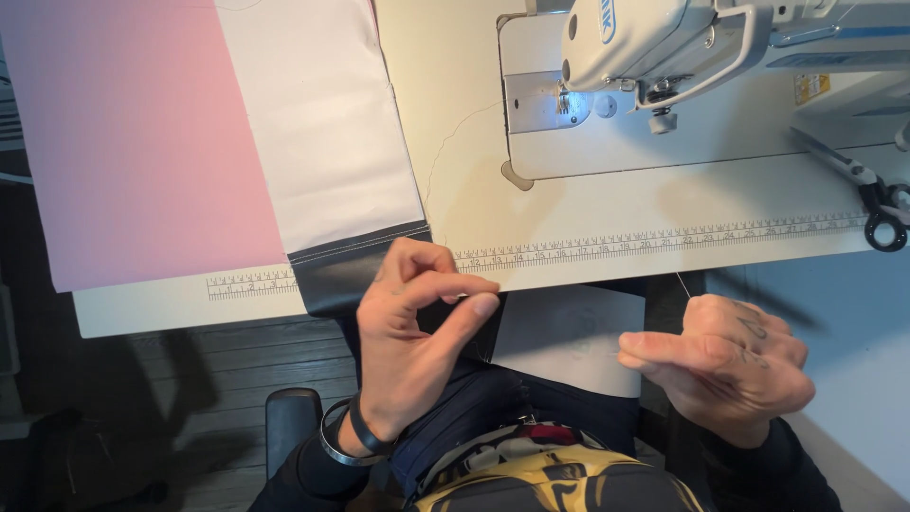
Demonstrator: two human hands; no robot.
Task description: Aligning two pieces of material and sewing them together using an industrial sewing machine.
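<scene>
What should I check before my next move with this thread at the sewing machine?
1. Left hand pinching something small at its fingertips: ok; whether it is a needle, cannot tell.
2. Right hand pinching the thread: ok.
3. Thread running between both hands: cannot tell.
4. White and black fabric lying flat on the table: ok.
5. Area under the sewing machine needle free of fabric: ok.

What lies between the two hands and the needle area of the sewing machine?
Nothing visible blocks it. Both the left hand and right hand are held off the table's near edge; bare tabletop runs to the sewing machine. The white-and-black fabric lies off to the left.
</scene>
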